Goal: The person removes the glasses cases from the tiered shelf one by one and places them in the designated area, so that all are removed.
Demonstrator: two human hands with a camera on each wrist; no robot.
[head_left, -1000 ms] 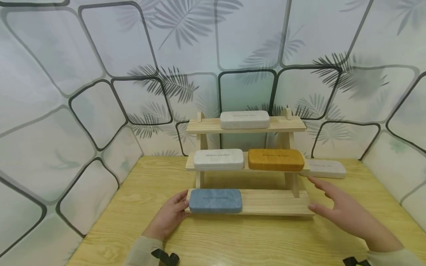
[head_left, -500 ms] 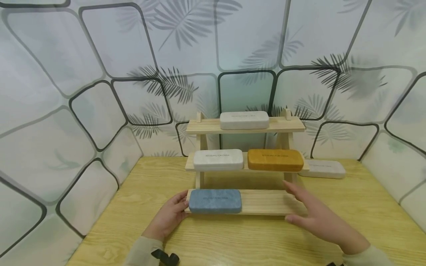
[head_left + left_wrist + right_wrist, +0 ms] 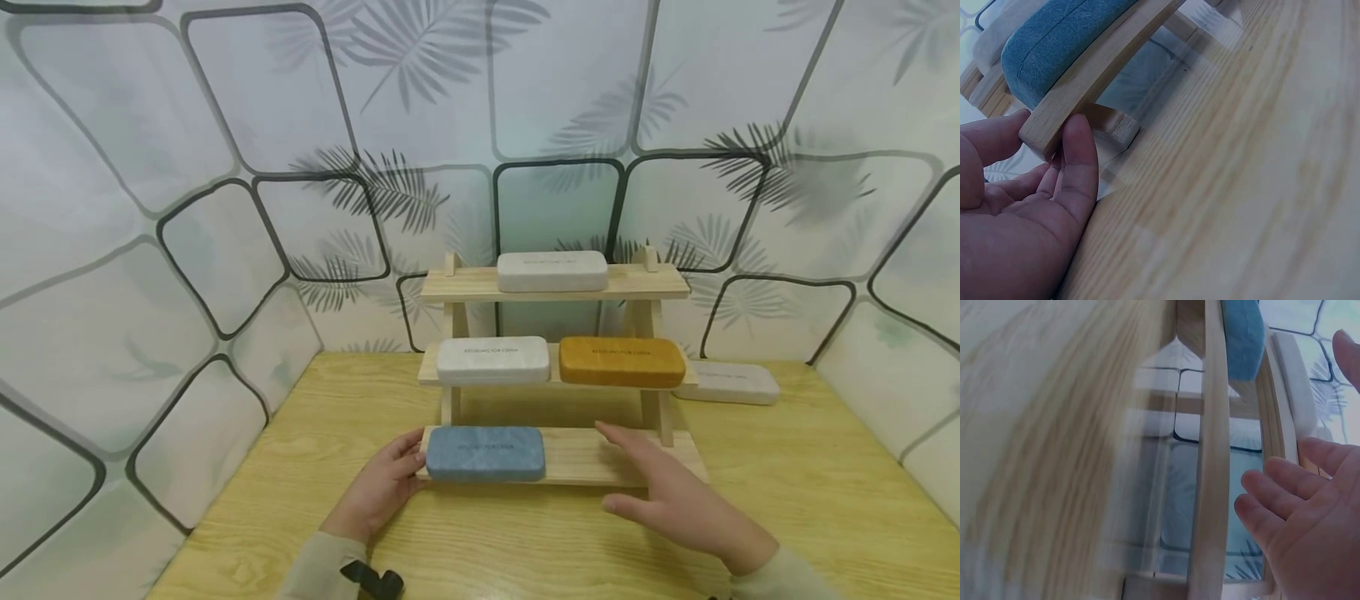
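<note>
A three-tier wooden display shelf stands on the table. On its lowest board, at the left, lies a blue glasses case. My left hand pinches the left end of that board, thumb on one side and fingers beneath, as the left wrist view shows. My right hand hovers over the right part of the same board, holding nothing, its fingers extended and thumb spread. A white glasses case and a mustard-yellow one sit side by side on the middle tier. Another white case rests on the top tier.
Behind the shelf's right end, a pale glasses case lies on the wooden table, partly hidden by the middle tier. Patterned fabric walls with leaf prints enclose the table at the back and sides.
My right hand has moved left, from beyond the shelf's right end to over the lowest board. My left hand and the cases have stayed where they were.
</note>
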